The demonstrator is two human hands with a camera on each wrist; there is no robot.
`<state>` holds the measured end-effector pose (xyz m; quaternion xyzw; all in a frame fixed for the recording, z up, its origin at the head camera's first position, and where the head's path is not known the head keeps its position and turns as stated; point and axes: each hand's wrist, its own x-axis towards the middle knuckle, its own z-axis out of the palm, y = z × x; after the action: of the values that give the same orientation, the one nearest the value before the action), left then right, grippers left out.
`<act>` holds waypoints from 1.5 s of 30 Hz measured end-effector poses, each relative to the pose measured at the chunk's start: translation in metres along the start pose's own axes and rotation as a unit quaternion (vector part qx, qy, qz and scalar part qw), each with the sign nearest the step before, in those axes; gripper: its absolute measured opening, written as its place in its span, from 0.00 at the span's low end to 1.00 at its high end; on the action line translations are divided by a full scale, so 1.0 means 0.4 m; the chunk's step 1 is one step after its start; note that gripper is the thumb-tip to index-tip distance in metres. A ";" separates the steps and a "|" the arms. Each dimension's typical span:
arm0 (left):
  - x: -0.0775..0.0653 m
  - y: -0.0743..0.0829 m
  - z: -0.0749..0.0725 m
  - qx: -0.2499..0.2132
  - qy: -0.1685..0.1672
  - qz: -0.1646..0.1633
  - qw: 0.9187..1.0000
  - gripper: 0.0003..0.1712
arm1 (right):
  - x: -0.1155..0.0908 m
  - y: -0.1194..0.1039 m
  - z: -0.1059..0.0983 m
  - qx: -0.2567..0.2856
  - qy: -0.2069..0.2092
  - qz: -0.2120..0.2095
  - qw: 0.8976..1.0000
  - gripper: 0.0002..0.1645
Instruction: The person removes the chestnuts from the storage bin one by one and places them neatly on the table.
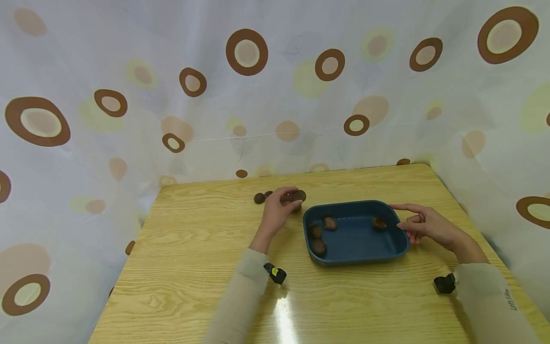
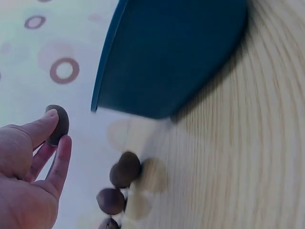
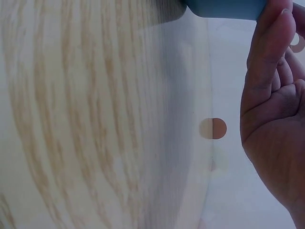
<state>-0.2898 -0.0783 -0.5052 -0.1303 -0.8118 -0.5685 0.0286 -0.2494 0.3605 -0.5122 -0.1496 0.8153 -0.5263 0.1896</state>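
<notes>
In the head view my left hand (image 1: 277,210) pinches a dark brown, rounded chestnut-like piece (image 1: 299,195) between thumb and fingertips, raised over the table. The left wrist view shows the held piece (image 2: 59,125) at the fingertips, with one flatter side. Several similar brown pieces (image 1: 259,198) lie on the table beside and behind this hand. To its right stands a deep blue rectangular basin (image 1: 356,261) with several brown pieces (image 1: 319,247) inside, mostly at its left end. My right hand (image 1: 429,227) holds the basin's right rim, thumb at the edge and index finger stretched to the back corner.
The wooden table (image 1: 193,267) meets a patterned curtain (image 1: 275,105) along its back edge and sides. A small black wrist camera (image 1: 276,274) sits on the left wrist, and another black camera (image 1: 444,284) on the right.
</notes>
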 end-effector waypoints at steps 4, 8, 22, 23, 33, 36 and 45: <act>-0.001 -0.021 -0.020 0.001 0.015 -0.006 1.000 0.23 | 0.000 0.002 -0.001 -0.002 0.003 0.003 1.000 0.38; -0.004 -0.044 -0.033 -0.004 0.028 -0.015 0.999 0.22 | -0.001 0.004 -0.002 -0.004 0.005 0.007 1.000 0.38; -0.013 -0.107 -0.050 0.015 0.053 -0.062 0.997 0.22 | -0.005 0.009 0.002 0.003 0.005 0.005 1.000 0.38; -0.013 -0.111 -0.050 0.018 0.054 -0.069 0.996 0.22 | -0.005 0.009 0.002 0.004 0.005 0.004 1.000 0.38; -0.014 -0.134 -0.047 0.041 0.052 -0.079 0.995 0.21 | -0.004 0.008 0.002 0.001 0.007 0.006 1.000 0.38; -0.015 -0.135 -0.046 0.050 0.055 -0.082 0.994 0.21 | -0.003 0.005 0.002 -0.002 0.009 0.009 1.000 0.38; -0.009 -0.128 -0.041 0.057 0.060 -0.090 0.992 0.20 | -0.001 0.006 0.001 0.000 0.008 0.007 1.000 0.39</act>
<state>-0.3004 -0.1105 -0.5471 -0.0202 -0.8480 -0.5285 0.0336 -0.2492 0.3615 -0.5146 -0.1393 0.8177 -0.5264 0.1867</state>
